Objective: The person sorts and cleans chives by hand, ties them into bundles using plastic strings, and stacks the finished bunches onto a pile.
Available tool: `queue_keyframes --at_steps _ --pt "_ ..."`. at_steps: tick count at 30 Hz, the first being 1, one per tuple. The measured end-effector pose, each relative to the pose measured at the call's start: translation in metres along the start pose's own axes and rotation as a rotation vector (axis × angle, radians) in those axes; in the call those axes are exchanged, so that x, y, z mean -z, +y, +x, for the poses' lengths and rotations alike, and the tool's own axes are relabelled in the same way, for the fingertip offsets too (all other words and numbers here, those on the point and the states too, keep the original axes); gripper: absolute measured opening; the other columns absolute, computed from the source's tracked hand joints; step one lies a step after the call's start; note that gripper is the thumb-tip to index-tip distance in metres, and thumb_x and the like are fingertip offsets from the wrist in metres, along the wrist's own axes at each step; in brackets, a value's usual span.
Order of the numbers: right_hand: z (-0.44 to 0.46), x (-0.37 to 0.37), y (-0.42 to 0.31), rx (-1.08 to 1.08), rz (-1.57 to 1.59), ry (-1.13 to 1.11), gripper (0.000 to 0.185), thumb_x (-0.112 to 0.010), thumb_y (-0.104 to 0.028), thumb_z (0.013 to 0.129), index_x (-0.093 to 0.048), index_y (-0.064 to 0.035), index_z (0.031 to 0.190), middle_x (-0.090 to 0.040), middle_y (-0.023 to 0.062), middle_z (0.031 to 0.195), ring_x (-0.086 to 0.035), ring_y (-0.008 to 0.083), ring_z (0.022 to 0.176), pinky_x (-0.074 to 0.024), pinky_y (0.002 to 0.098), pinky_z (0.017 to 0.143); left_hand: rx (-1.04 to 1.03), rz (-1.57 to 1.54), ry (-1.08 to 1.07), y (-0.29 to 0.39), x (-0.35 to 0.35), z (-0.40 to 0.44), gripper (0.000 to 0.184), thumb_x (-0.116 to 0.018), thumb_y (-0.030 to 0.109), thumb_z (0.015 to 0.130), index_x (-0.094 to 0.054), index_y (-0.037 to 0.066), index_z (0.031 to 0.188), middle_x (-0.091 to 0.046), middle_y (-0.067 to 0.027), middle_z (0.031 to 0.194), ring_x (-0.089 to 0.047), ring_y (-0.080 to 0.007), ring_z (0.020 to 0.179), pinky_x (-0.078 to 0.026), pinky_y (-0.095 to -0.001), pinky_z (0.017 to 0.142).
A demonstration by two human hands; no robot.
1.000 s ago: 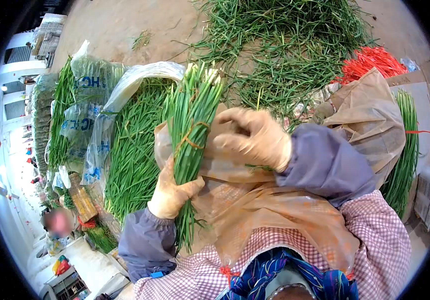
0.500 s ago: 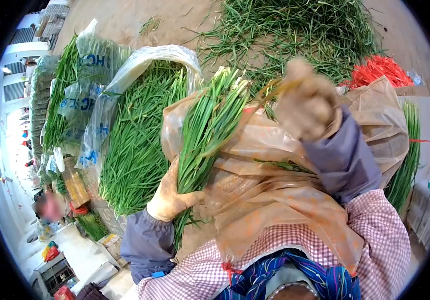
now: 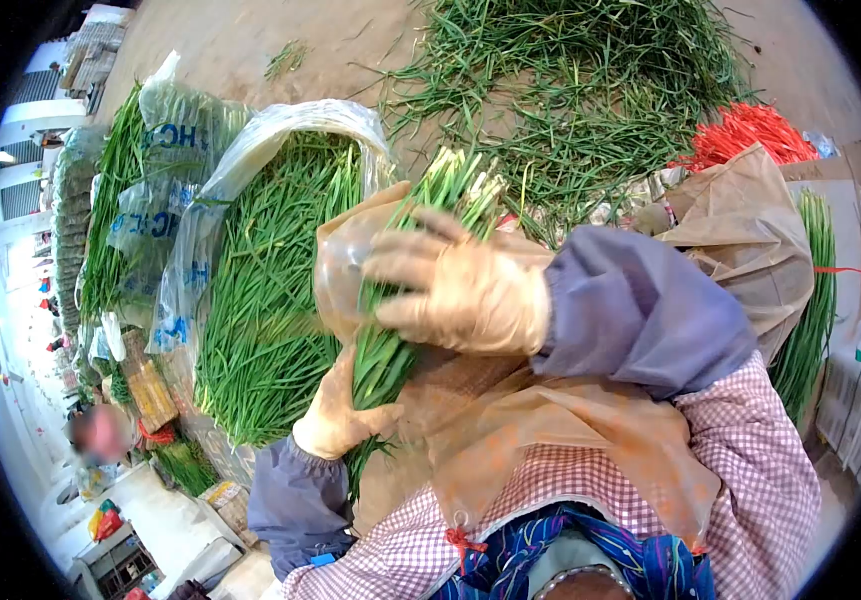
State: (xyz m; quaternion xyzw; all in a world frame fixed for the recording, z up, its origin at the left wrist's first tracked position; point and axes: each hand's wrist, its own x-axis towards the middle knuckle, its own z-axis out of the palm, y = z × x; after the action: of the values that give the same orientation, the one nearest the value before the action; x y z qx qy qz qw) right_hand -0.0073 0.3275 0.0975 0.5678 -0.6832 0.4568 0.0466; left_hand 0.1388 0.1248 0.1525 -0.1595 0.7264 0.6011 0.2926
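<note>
Plastic bags (image 3: 175, 165), clear with blue letters, stand at ten o'clock in my view, green stalks showing with them. Nearer the middle, at nine, lies a broad pile of stalks (image 3: 260, 320). At seven, my gloved left hand (image 3: 335, 410) curls round the lower part of a bunch of green stalks (image 3: 382, 368), thumb to one side. The bunch leans, its pale ends towards twelve. Across its upper half, at the centre, lies my gloved right hand (image 3: 470, 295), fingers spread and pointing towards nine, not closed round the stalks. Brown plastic sheeting (image 3: 550, 405) covers my lap at five. Loose green leaves (image 3: 590, 110) are heaped at one, red strips (image 3: 755, 135) at two, and another bunch (image 3: 818, 300) with a red band (image 3: 845, 269) at three.

I judge the step in hand to be steadying and working over this bunch; it calls for a firm left grip and a light right palm.

At eight, a person (image 3: 100, 435) is blurred. My left fingers are partly behind the stalks. My right hand is smeared by motion and hides the bunch's middle, so I cannot tell whether a tie runs beneath it or anything sits under the palm.
</note>
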Motion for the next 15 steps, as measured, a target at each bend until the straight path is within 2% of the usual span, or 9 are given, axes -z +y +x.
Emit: queue_keyframes --at_steps 1,2,5,7,10,11,12,13,15 --pt "0.001 -0.01 0.001 0.056 0.012 -0.007 0.024 -0.062 -0.024 0.088 -0.061 -0.0141 0.11 -0.056 0.0088 0.12 -0.049 0.0325 0.122 -0.0301 0.0569 0.104 -0.023 0.022 0.016 0.004 -0.001 -0.002 0.095 -0.078 0.007 0.064 -0.028 -0.002 0.144 -0.046 -0.0105 0.134 -0.043 -0.0187 0.123 -0.033 -0.0335 0.106" --pt "0.001 -0.014 0.001 0.084 -0.048 0.055 0.014 -0.06 -0.021 0.091 -0.06 -0.0123 0.102 -0.058 0.0087 0.116 -0.055 0.0293 0.116 -0.0393 0.0496 0.099 -0.014 -0.041 -0.003 0.0 0.0 -0.003 0.095 -0.078 0.007 0.065 -0.027 -0.002 0.145 -0.046 -0.0103 0.135 -0.043 -0.0187 0.123 -0.033 -0.0336 0.106" --pt "-0.009 -0.014 0.012 -0.373 0.586 0.218 0.01 -0.057 -0.019 0.095 -0.058 -0.0095 0.098 -0.064 0.0071 0.099 -0.062 0.0223 0.099 -0.0496 0.0371 0.085 -0.066 0.026 -0.047 -0.01 0.005 -0.007 0.097 -0.081 0.008 0.067 -0.025 -0.002 0.145 -0.045 -0.0099 0.135 -0.042 -0.0189 0.124 -0.032 -0.0336 0.107" --pt "0.001 0.013 0.018 -0.715 1.208 0.544 0.014 -0.055 -0.021 0.097 -0.06 -0.0084 0.096 -0.059 0.0001 0.07 -0.055 0.0108 0.056 -0.0456 0.0261 0.05 -0.074 0.029 -0.045 -0.017 0.006 -0.008 0.098 -0.082 0.013 0.067 -0.026 -0.001 0.145 -0.045 -0.0095 0.136 -0.041 -0.0189 0.125 -0.032 -0.0333 0.107" --pt "-0.007 0.063 0.067 -0.735 1.019 0.787 0.02 -0.059 -0.033 0.093 -0.064 -0.0133 0.095 -0.05 -0.0054 0.062 -0.044 0.0064 0.045 -0.0324 0.0214 0.037 0.047 -0.156 -0.009 -0.023 0.004 -0.01 0.096 -0.082 0.018 0.065 -0.031 0.0 0.144 -0.048 -0.0083 0.135 -0.046 -0.0178 0.119 -0.035 -0.0328 0.103" --pt "-0.005 0.079 0.078 -0.785 0.865 0.959 0.019 -0.057 -0.028 0.095 -0.064 -0.0104 0.096 -0.049 -0.0055 0.061 -0.04 0.0056 0.044 -0.0294 0.0228 0.036 0.053 -0.173 -0.007 -0.024 0.004 -0.009 0.093 -0.081 0.016 0.065 -0.032 0.0 0.143 -0.049 -0.0079 0.133 -0.048 -0.0173 0.116 -0.037 -0.0324 0.101" --pt "-0.029 0.105 0.101 -0.617 0.762 0.731 0.019 -0.057 -0.024 0.096 -0.064 -0.0068 0.098 -0.05 -0.0049 0.062 -0.042 0.0052 0.048 -0.0301 0.0221 0.037 0.062 -0.191 -0.003 -0.025 0.003 -0.01 0.091 -0.081 0.014 0.065 -0.034 0.0 0.142 -0.051 -0.0074 0.131 -0.049 -0.0169 0.113 -0.039 -0.0321 0.099" --pt "-0.036 0.112 0.117 -0.718 0.386 0.748 0.02 -0.058 -0.022 0.096 -0.064 -0.0041 0.101 -0.05 -0.0046 0.062 -0.043 0.0042 0.051 -0.0331 0.0203 0.042 0.073 -0.21 0.001 -0.027 0.002 -0.011 0.088 -0.08 0.012 0.065 -0.035 0.0 0.141 -0.052 -0.0069 0.129 -0.051 -0.0165 0.111 -0.041 -0.0318 0.097" --pt "-0.045 0.112 0.112 -0.908 0.181 0.628 0.023 -0.062 -0.026 0.093 -0.064 -0.0045 0.103 -0.054 -0.0042 0.064 -0.043 0.0039 0.053 -0.0359 0.0186 0.047 0.034 -0.116 -0.005 -0.033 0.002 -0.011 0.087 -0.077 0.006 0.07 -0.031 0.0 0.143 -0.052 -0.0073 0.126 -0.053 -0.0149 0.107 -0.044 -0.032 0.094"
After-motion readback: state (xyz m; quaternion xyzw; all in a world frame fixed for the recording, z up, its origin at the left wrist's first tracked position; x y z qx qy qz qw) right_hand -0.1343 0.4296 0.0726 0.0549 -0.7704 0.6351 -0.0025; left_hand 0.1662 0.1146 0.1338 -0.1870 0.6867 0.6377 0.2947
